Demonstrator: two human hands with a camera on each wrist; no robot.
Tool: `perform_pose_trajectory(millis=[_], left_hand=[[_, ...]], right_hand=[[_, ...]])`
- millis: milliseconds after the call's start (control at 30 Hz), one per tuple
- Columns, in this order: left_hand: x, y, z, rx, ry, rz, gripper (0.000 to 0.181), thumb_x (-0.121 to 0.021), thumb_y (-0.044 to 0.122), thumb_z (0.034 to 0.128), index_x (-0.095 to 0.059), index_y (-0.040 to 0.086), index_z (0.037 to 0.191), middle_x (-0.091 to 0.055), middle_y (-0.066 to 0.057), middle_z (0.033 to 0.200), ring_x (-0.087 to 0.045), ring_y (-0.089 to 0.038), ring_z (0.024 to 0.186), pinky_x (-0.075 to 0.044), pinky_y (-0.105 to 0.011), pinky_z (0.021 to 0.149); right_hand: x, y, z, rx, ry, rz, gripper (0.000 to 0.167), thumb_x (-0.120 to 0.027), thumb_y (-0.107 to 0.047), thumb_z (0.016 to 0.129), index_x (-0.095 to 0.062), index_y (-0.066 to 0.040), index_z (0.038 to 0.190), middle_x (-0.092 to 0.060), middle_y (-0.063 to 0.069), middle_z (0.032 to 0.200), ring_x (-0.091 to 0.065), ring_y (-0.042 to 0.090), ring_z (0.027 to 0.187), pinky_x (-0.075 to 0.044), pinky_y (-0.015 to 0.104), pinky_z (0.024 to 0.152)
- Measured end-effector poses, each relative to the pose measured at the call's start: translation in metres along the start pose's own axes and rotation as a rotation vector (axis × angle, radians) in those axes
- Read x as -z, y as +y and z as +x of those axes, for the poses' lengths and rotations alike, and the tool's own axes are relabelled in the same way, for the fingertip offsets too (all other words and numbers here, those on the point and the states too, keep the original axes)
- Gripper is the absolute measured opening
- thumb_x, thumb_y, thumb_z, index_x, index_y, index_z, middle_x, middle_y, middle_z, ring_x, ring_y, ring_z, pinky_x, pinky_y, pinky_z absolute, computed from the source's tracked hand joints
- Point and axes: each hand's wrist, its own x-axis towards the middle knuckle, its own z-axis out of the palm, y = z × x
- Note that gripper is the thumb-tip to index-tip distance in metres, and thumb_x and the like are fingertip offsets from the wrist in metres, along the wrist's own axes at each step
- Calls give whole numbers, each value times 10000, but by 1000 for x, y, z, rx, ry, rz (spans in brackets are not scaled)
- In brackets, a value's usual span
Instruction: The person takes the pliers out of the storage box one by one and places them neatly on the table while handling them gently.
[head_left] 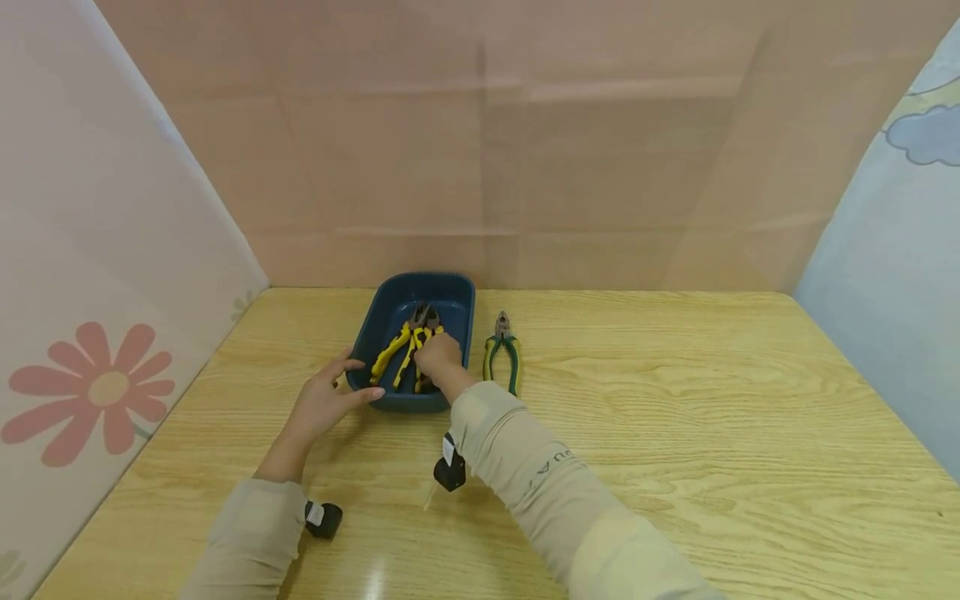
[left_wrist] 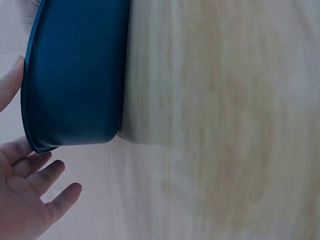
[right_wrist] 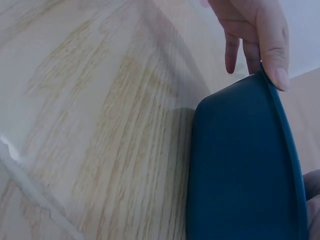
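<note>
A dark blue tray [head_left: 416, 403] stands on the wooden table near the back. Inside it lie two pliers with yellow-and-black handles, the left pliers [head_left: 392, 353] and the right pliers [head_left: 418, 339], their dark heads close together. My left hand [head_left: 322, 404] holds the tray's near left corner, thumb at the front rim and forefinger over the left rim; the left wrist view shows the other fingers spread outside. Reaching into the tray, my right hand [head_left: 439, 357] grips the right pliers by the handles, its fingertips hidden. To the right of the tray lie green-and-yellow pliers [head_left: 502, 350].
The wooden table [head_left: 675, 433] extends to the right and toward the front. A pinkish-brown backdrop [head_left: 600, 167] rises behind it. A flower-printed panel [head_left: 105, 250] borders the left side and a pale panel [head_left: 900, 275] the right. Both wrists carry small black cameras.
</note>
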Motion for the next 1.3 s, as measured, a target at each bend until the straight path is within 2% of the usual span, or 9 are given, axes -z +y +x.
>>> perform_pose_trajectory(millis=[133, 267, 400, 500, 733, 933, 1167, 1233, 1300], left_hand=[[0, -1, -1, -2, 3, -5, 747, -624, 515, 701, -429, 27, 1232, -154, -94, 1421, -260, -444, 1176, -339, -533, 858], [1, -1, -1, -4, 2, -4, 736, -626, 510, 703, -431, 31, 1227, -157, -97, 1419, -268, -440, 1173, -341, -529, 858], [1, -1, -1, -9, 6, 2, 727, -626, 507, 706, -435, 30, 1221, -166, -108, 1415, -285, -448, 1160, -349, -527, 851], [1, -2, -2, -12, 6, 3, 727, -627, 502, 709, -434, 22, 1219, -167, -117, 1414, -286, -453, 1156, -351, -527, 848], [2, -3, 0, 13, -7, -2, 754, -621, 521, 704, -415, 39, 1245, -151, -107, 1419, -265, -437, 1174, -335, -543, 851], [1, -4, 2, 16, -1, -11, 675, -634, 466, 726, -430, 63, 1228, -155, -97, 1419, -260, -428, 1182, -326, -547, 858], [0, -3, 2, 18, -3, -13, 774, -623, 554, 679, -423, 58, 1239, -150, -69, 1424, -239, -401, 1205, -320, -545, 864], [-1, -2, 2, 16, -6, -17, 773, -623, 549, 682, -420, 56, 1241, -148, -71, 1424, -234, -405, 1206, -318, -547, 865], [-1, -2, 2, 12, -5, -16, 768, -622, 545, 686, -421, 56, 1241, -147, -74, 1424, -234, -407, 1204, -319, -548, 863]], right_hand=[[-1, 0, 3, -62, 0, 203, 358, -507, -44, 837, -416, 55, 1168, -464, 166, 1092, -375, 160, 434, -314, 254, 392], [-3, -1, 7, -105, 0, 354, 461, -556, -11, 813, -389, 22, 1241, -430, 148, 1200, -469, 196, 566, -369, 267, 431], [-4, -2, 9, -117, -8, 390, 524, -595, -11, 795, -371, 13, 1268, -428, 142, 1216, -558, 234, 729, -458, 269, 491], [-4, -5, 8, -116, -16, 406, 590, -601, 7, 785, -322, -1, 1305, -414, 147, 1234, -561, 243, 756, -492, 283, 517], [-1, -13, -1, -138, -39, 563, 649, -542, 81, 788, -245, -47, 1351, -371, 168, 1249, -517, 284, 738, -494, 340, 518], [1, -13, -4, -146, -22, 645, 671, -521, 94, 796, -222, -87, 1368, -260, 98, 1371, -496, 292, 928, -498, 372, 588], [0, -7, -6, -111, -2, 686, 633, -548, 58, 805, -259, -69, 1353, -265, 69, 1378, -399, 281, 1121, -482, 374, 663], [-2, -7, -2, -99, 21, 654, 618, -563, 40, 803, -275, -52, 1343, -276, 64, 1374, -376, 273, 1149, -481, 373, 685], [-24, 9, 41, -63, 28, 672, 615, -600, 1, 789, -311, -64, 1328, -306, 68, 1353, -408, 273, 1109, -484, 393, 639]])
